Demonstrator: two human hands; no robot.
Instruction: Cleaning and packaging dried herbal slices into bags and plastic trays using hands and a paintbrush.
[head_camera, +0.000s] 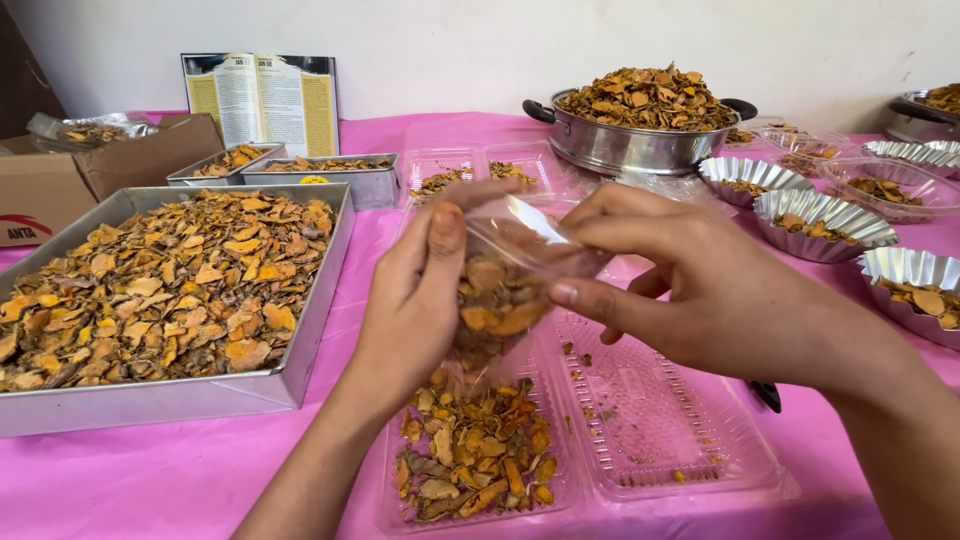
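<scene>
Against the wall: upright printed card (262, 100), yellow and white panels. Far left: brown cardboard box (60, 175). Centre, over a clear hinged plastic tray (660, 440) on pink cloth (150, 480): small clear plastic bag (510, 270) of dried orange-brown slices, pinched shut-fingered by left hand (415, 300) and right hand (690, 280). Left: square steel tray (300, 370), heaped, rough chips.

Occluded and cropped areas, head view

The left hand (415, 300) hides the near side of the clear bag (510, 270); the bag's lower end is blurred. The large steel tray (310, 330) is cut off at the left edge, the pot (925, 115) at the right edge. A dark object (768, 396) under the right hand (700, 285) is mostly concealed.
</scene>
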